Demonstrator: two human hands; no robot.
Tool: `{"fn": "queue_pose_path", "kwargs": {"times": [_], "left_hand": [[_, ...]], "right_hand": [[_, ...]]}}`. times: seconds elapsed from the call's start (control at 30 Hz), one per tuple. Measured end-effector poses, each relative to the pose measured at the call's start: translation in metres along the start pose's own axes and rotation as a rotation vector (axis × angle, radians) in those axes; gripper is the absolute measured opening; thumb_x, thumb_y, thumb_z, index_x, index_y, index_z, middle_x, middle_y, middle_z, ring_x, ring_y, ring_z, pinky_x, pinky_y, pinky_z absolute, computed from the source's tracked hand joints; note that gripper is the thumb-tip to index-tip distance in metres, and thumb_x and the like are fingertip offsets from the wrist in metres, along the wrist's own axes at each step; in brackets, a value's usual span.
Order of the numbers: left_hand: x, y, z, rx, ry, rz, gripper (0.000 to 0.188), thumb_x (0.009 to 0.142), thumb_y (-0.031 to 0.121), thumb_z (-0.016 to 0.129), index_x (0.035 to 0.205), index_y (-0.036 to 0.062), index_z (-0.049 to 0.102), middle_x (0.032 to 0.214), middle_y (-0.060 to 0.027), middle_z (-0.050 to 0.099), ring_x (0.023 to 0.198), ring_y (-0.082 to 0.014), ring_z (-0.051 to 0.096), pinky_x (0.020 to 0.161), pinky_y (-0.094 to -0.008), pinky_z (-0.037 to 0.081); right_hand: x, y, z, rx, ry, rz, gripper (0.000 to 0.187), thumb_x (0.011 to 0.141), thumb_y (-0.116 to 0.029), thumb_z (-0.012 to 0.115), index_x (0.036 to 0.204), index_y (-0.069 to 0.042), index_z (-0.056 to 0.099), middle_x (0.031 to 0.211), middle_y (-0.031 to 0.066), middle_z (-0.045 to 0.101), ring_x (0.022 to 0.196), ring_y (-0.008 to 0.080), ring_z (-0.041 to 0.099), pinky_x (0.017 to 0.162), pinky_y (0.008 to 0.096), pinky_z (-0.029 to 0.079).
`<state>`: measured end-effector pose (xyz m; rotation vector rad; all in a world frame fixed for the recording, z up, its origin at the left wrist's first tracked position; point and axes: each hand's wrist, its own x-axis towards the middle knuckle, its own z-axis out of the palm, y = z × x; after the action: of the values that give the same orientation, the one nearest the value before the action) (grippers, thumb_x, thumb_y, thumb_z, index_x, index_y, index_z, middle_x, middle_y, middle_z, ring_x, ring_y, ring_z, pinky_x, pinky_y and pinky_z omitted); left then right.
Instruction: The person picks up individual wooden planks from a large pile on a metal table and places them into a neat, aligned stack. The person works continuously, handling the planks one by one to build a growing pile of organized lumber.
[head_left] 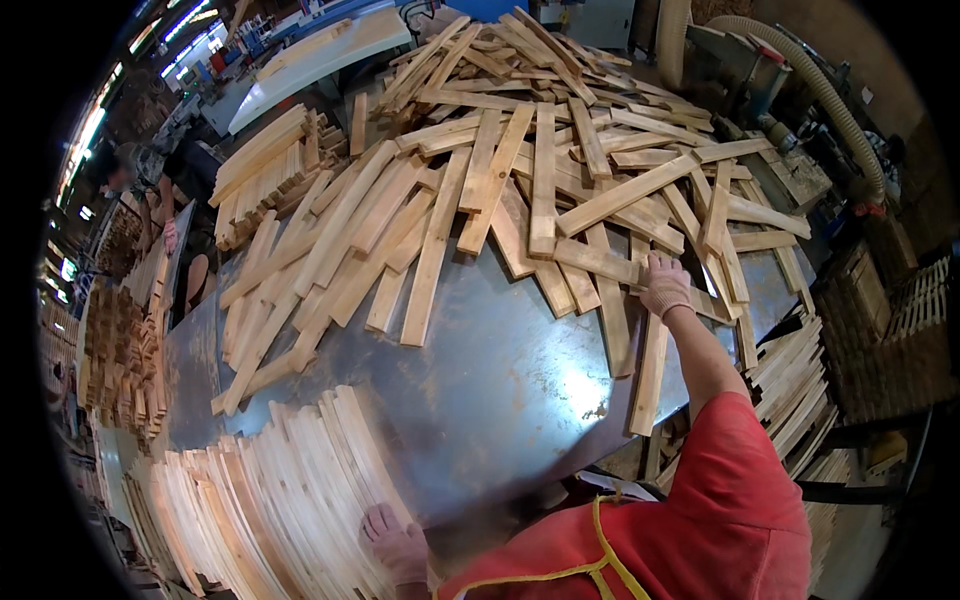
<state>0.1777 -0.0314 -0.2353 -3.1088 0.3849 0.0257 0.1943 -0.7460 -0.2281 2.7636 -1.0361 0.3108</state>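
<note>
My right hand (pixel 667 287), in a pale pink glove, reaches out over the heap on the right. Its fingers are closed round the near end of a wooden slat (pixel 598 262) lying across other slats. At the lower left, my left hand (pixel 397 545), gloved alike, rests against the end of a row of slats (pixel 290 490) standing on edge side by side. Its fingers are spread a little, and it grips no slat that I can see. A large loose heap of wooden slats (pixel 490 170) covers the far half of the metal table (pixel 460 390).
A neat stack of boards (pixel 262 170) stands at the far left of the table. Beyond the left edge, another person's gloved hand (pixel 170 236) shows near more stacked wood (pixel 125 350). Slats (pixel 795 370) are piled beside the right edge, below a ribbed hose (pixel 830 100).
</note>
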Motion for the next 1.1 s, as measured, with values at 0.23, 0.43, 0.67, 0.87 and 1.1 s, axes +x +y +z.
{"fn": "queue_pose_path", "kwargs": {"times": [0.23, 0.43, 0.67, 0.87, 1.1], "left_hand": [[0.050, 0.169, -0.027, -0.365, -0.194, 0.179, 0.077, 0.083, 0.033, 0.077, 0.151, 0.0043, 0.054, 0.154, -0.0247, 0.051, 0.145, -0.0458, 0.046, 0.122, -0.0556, 0.037], [0.090, 0.283, -0.005, -1.945, -0.491, -0.250, 0.058, 0.096, 0.017, 0.072, 0.151, 0.0082, 0.055, 0.146, -0.0167, 0.061, 0.131, -0.0330, 0.062, 0.107, -0.0467, 0.053], [0.103, 0.181, 0.052, -1.999, -0.149, -0.860, 0.033, 0.098, 0.000, 0.068, 0.130, 0.0051, 0.067, 0.104, -0.0041, 0.071, 0.093, -0.0179, 0.069, 0.080, -0.0335, 0.057], [0.047, 0.118, 0.041, -1.240, 0.011, -0.570, 0.053, 0.095, 0.014, 0.076, 0.145, 0.0018, 0.064, 0.127, -0.0090, 0.070, 0.104, -0.0184, 0.068, 0.090, -0.0343, 0.058], [-0.024, 0.098, -0.031, -0.852, -0.096, -0.318, 0.060, 0.093, 0.023, 0.073, 0.149, 0.0050, 0.060, 0.142, -0.0211, 0.065, 0.123, -0.0380, 0.066, 0.105, -0.0462, 0.054]], "right_hand": [[-0.012, -0.053, -0.090, 0.331, -0.626, -0.450, 0.047, 0.079, -0.043, 0.082, 0.108, -0.007, 0.073, 0.104, 0.0202, 0.075, 0.105, 0.0394, 0.072, 0.092, 0.0485, 0.059], [-0.034, -0.152, -0.112, 0.903, -0.702, -0.698, 0.041, 0.088, -0.040, 0.075, 0.116, -0.010, 0.070, 0.105, 0.0204, 0.073, 0.102, 0.0404, 0.072, 0.090, 0.0506, 0.057], [0.093, -0.133, -0.087, 0.231, -0.372, -0.422, 0.045, 0.077, -0.023, 0.080, 0.117, -0.007, 0.069, 0.119, 0.0200, 0.070, 0.121, 0.0413, 0.063, 0.103, 0.0452, 0.052], [0.035, -0.048, 0.031, 0.659, -0.157, 0.213, 0.063, 0.082, -0.019, 0.078, 0.137, 0.000, 0.053, 0.137, 0.0269, 0.062, 0.125, 0.0465, 0.063, 0.107, 0.0463, 0.050], [-0.153, -0.158, -0.022, 1.449, -0.470, -0.136, 0.091, 0.083, -0.012, 0.077, 0.165, 0.000, 0.037, 0.141, 0.0268, 0.064, 0.126, 0.0406, 0.066, 0.109, 0.0440, 0.052]]}}
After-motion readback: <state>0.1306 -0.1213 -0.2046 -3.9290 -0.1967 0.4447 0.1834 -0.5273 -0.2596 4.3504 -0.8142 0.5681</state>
